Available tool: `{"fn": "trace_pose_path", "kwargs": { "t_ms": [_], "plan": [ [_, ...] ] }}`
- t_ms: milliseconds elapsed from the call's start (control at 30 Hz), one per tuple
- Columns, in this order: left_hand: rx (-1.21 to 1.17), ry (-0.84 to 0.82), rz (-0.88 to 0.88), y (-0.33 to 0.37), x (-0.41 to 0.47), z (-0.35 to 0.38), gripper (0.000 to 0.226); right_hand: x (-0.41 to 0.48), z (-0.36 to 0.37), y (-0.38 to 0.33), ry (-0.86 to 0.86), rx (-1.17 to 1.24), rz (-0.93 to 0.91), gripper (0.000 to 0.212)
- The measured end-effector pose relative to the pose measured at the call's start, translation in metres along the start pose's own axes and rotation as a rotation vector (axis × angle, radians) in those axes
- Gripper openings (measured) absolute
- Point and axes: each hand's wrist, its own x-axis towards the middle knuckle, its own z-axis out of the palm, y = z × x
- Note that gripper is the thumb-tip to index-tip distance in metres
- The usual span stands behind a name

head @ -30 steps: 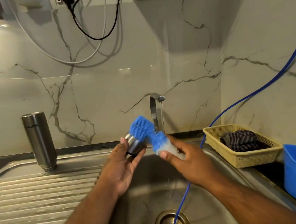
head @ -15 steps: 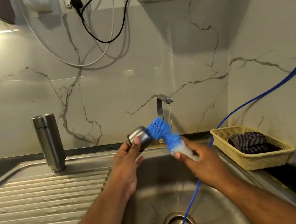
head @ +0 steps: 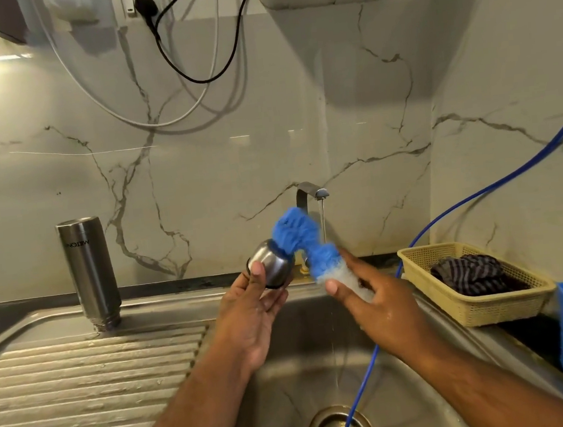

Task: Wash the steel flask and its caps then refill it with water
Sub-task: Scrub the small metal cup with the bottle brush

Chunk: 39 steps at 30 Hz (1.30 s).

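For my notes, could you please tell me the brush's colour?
The brush is blue, white lower down; head view.

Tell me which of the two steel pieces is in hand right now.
The steel cap, held in the left hand against the blue brush; the flask body stands upside down on the drainboard.

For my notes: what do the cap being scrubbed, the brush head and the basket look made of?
Cap: brushed steel, by its dull grey sheen. Brush head: blue, fuzzy, probably synthetic bristles or sponge; blurred. Basket: seemingly cream plastic, with moulded lattice walls.
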Motion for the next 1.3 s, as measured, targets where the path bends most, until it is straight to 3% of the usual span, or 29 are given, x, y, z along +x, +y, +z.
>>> {"fn": "trace_pose_path", "kwargs": {
  "t_ms": [100,233,500,667,767,933,1067,1167,1300],
  "plan": [
    [0.019,0.039,0.015,-0.003,0.003,-0.003,0.025,-0.009,0.004,-0.007,-0.140,0.012,-0.021,0.055],
    [0.094,0.026,0.034,-0.003,0.004,-0.010,0.041,-0.006,0.002,0.000,-0.077,-0.038,0.027,0.050],
    [0.516,-0.030,0.247,-0.002,0.002,-0.008,0.023,0.003,-0.008,0.007,0.019,-0.135,0.017,0.057],
    [0.742,-0.024,0.316,0.002,0.005,-0.019,0.015,-0.006,-0.008,-0.007,-0.111,-0.271,-0.046,0.050],
    [0.958,-0.110,0.394,0.000,0.004,-0.020,0.011,0.000,-0.006,-0.003,-0.033,-0.190,0.001,0.056],
    [0.983,-0.090,0.466,0.005,0.005,-0.021,0.012,0.003,-0.019,0.013,-0.005,-0.247,0.068,0.057],
    [0.841,-0.021,0.451,0.011,0.006,-0.022,0.021,0.001,-0.018,0.016,-0.232,-0.441,0.010,0.061],
    [0.898,0.036,0.413,0.012,0.009,-0.030,0.014,0.002,-0.023,0.008,-0.345,-0.547,-0.118,0.057],
    [0.913,0.028,0.356,0.013,0.007,-0.030,0.023,0.008,-0.033,0.013,-0.242,-0.434,-0.114,0.057]
  ]
}}
